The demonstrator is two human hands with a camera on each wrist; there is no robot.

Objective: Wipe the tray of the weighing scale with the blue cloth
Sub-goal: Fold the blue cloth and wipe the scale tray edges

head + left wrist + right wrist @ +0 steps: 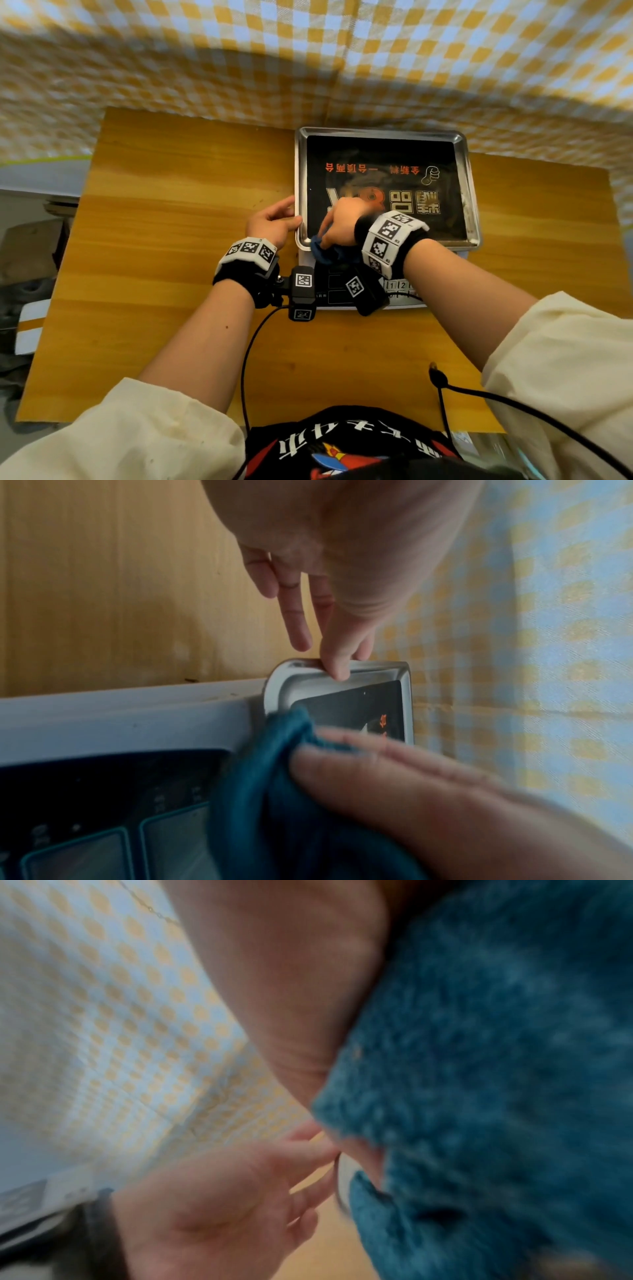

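Observation:
The scale's steel tray [383,132] has a black printed film on its floor and sits on the white scale [400,294]. My left hand [274,222] is at the tray's left edge. In the left wrist view its thumb [337,669] lies over the tray rim [377,666] with a finger behind it, pinching the rim. My right hand [342,222] grips the bunched blue cloth [325,250] at the tray's near left corner. The right hand [411,791] and cloth [274,777] are blurred. The cloth [496,1069] fills the right wrist view.
The scale stands on a wooden table [171,240] with bare wood to its left and right. A yellow and white checked cloth [308,51] hangs behind. Black cables [246,359] trail from my wrist cameras across the near table. The scale's keypad [85,845] faces me.

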